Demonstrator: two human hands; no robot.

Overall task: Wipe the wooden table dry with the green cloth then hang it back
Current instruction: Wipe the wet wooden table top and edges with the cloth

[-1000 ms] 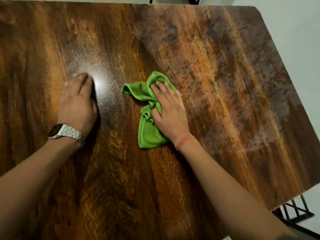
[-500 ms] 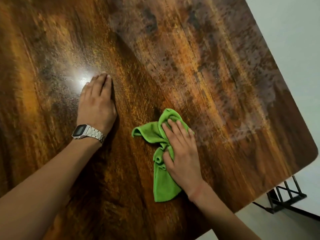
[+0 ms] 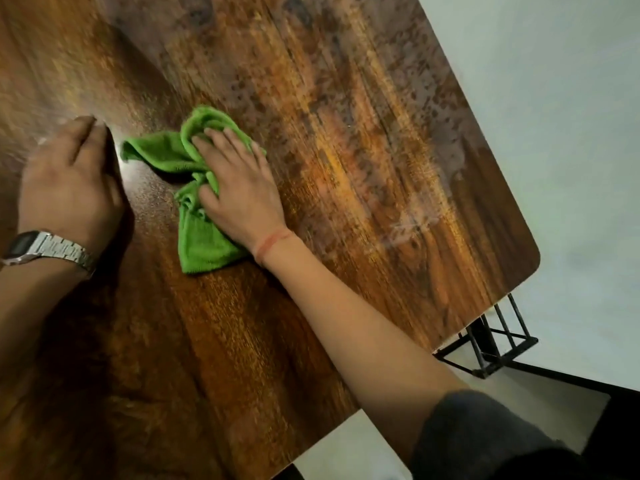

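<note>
right fingers (image 3: 221, 140) press flat on green cloth (image 3: 204, 247); left hand (image 3: 69, 181) flat on wooden table (image 3: 381, 133)

Most of the green cloth (image 3: 199, 244) is buried under the right hand (image 3: 239, 188), so only its bunched ends poke out at 9 and 6 o'clock of the palm. The left hand (image 3: 71, 181) has blurry fingertips, can't tell how they sit on the wooden table (image 3: 363, 150). The table runs off frame at 12, 9 and 6 o'clock. The watch (image 3: 45, 249) face is unreadable, and its strap is clipped at the 9 o'clock edge.
</note>
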